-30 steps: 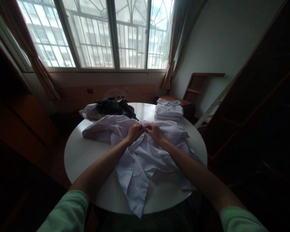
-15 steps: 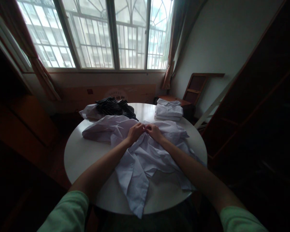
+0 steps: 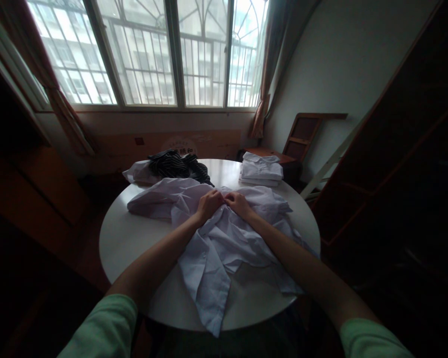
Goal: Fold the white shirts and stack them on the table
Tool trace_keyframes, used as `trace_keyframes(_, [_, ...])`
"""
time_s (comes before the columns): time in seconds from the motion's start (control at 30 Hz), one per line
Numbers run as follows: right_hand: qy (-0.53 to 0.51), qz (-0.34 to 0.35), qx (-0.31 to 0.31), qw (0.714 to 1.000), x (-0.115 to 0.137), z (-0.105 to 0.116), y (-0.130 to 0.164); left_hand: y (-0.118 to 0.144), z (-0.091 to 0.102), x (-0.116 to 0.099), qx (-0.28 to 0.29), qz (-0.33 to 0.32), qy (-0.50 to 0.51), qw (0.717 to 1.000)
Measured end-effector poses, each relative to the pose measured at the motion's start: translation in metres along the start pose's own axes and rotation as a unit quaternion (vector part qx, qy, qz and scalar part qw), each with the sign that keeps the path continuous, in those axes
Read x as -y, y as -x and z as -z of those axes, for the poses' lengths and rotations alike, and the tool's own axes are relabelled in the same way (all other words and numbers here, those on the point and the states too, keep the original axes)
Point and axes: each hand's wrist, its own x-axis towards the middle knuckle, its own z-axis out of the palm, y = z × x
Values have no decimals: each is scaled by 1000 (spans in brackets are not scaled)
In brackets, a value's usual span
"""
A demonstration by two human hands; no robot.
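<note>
A pale, whitish shirt (image 3: 239, 243) lies spread and rumpled on the round white table (image 3: 130, 243), one front corner hanging over the near edge. Near its upper middle, my left hand (image 3: 210, 203) and my right hand (image 3: 237, 203) meet almost fingertip to fingertip. Both are closed, pinching the shirt's cloth along the front opening. What lies right between the fingertips is too small to make out. The sleeves stretch out to either side across the tabletop.
Behind the shirt at the left lies a heap of dark striped cloth (image 3: 175, 165) beside a pale bundle (image 3: 138, 171). Folded white shirts (image 3: 261, 170) are stacked at the back right. Beyond the table stands a wooden chair (image 3: 300, 139), below a barred window (image 3: 145, 59).
My fingers have shifted very slightly at the shirt front, with the left fingertips a little closer in. The shirt and everything around it stay in place.
</note>
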Motion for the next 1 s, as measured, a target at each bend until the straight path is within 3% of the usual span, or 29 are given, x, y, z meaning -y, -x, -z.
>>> trace_keyframes(0.77, [-3, -7, 11, 1000, 0, 0, 0, 1, 4, -3, 7, 14, -9, 1000])
trace_keyframes(1.0, [-31, -8, 14, 999, -1, 2, 0, 1, 1, 0, 2, -35, 11, 999])
